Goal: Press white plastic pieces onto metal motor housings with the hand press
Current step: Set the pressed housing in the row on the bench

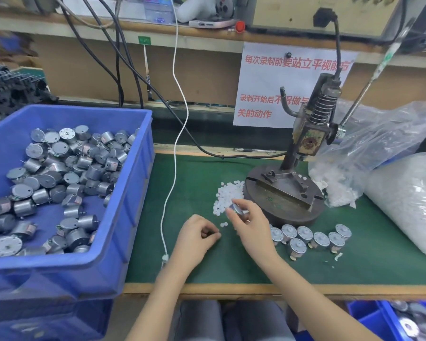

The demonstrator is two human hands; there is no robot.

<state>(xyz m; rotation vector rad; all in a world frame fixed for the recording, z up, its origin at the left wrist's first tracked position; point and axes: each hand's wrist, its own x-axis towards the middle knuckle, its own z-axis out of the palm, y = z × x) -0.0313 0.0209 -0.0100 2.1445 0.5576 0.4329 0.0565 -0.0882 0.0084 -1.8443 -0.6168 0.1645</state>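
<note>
My right hand (250, 222) grips a small metal motor housing (239, 208) just above the green mat, beside a heap of small white plastic pieces (225, 196). My left hand (198, 236) hovers over the mat with curled fingers, its fingertips pinching what looks like a white plastic piece (219, 234). The hand press (312, 134) stands on its round iron base (283, 195) behind and to the right of my right hand, nothing under its ram. Several motor housings with white pieces on top (310, 238) sit in a cluster on the mat in front of the base.
A blue bin (123, 183) full of bare metal motors fills the left side. Clear plastic bags of white pieces (403, 193) lie at the right. A white cable (175, 156) and black cables run across the mat's left part. Another blue bin (369, 316) sits below the bench edge.
</note>
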